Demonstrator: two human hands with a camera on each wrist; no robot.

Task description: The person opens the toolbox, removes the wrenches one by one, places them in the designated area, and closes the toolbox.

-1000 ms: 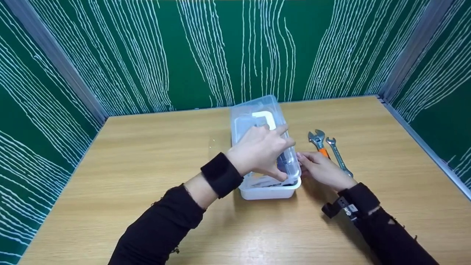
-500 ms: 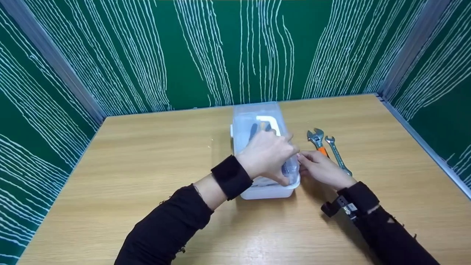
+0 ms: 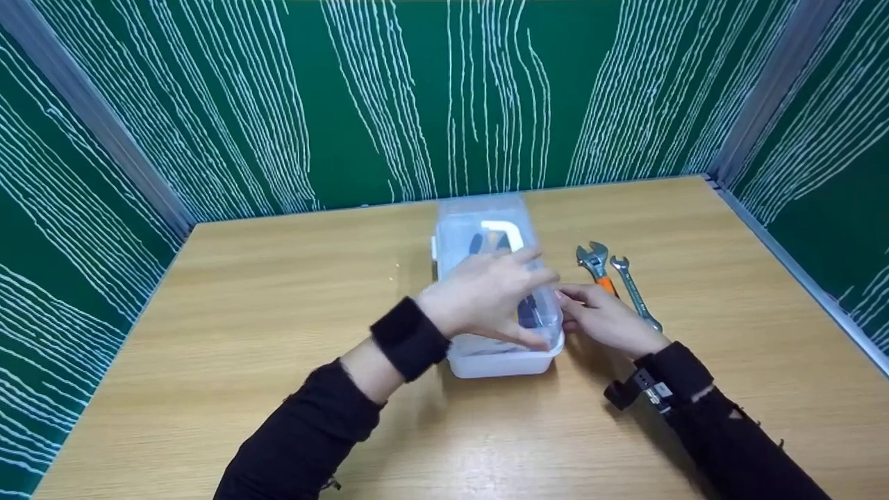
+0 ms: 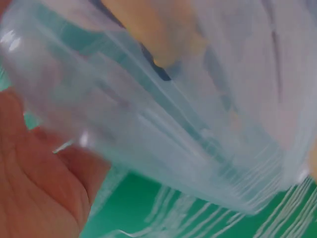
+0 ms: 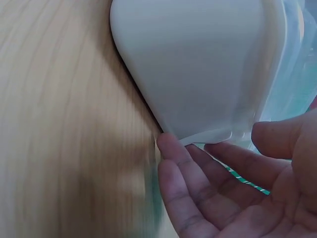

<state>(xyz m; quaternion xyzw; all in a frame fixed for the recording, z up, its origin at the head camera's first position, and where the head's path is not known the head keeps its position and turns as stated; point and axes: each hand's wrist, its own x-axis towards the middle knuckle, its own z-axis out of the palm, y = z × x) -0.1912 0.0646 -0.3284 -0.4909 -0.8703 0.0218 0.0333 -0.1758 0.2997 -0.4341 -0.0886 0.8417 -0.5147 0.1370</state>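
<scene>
A white plastic box (image 3: 501, 364) stands on the table under a clear lid (image 3: 479, 208) with a white handle (image 3: 515, 237). Dark and yellow-orange shapes show through the lid. My left hand (image 3: 489, 295) spreads across its near half, the thumb at the near right corner and the fingers toward the right edge. In the left wrist view that hand (image 4: 42, 173) lies beside the clear plastic. Against the box's right side, my right hand (image 3: 608, 319) touches a white side latch (image 5: 210, 137) with its fingertips; the thumb stands apart from the index finger.
An adjustable wrench (image 3: 594, 260) with an orange grip and a smaller open-end wrench (image 3: 635, 292) lie just right of the box, beyond my right hand. A green wall (image 3: 361, 139) with white streaks rises behind the wooden table (image 3: 292, 292).
The lid was raised and tilted and has come down into line over the box. My left hand has shifted on it, lately a little to the left. My right hand stays at the box's side.
</scene>
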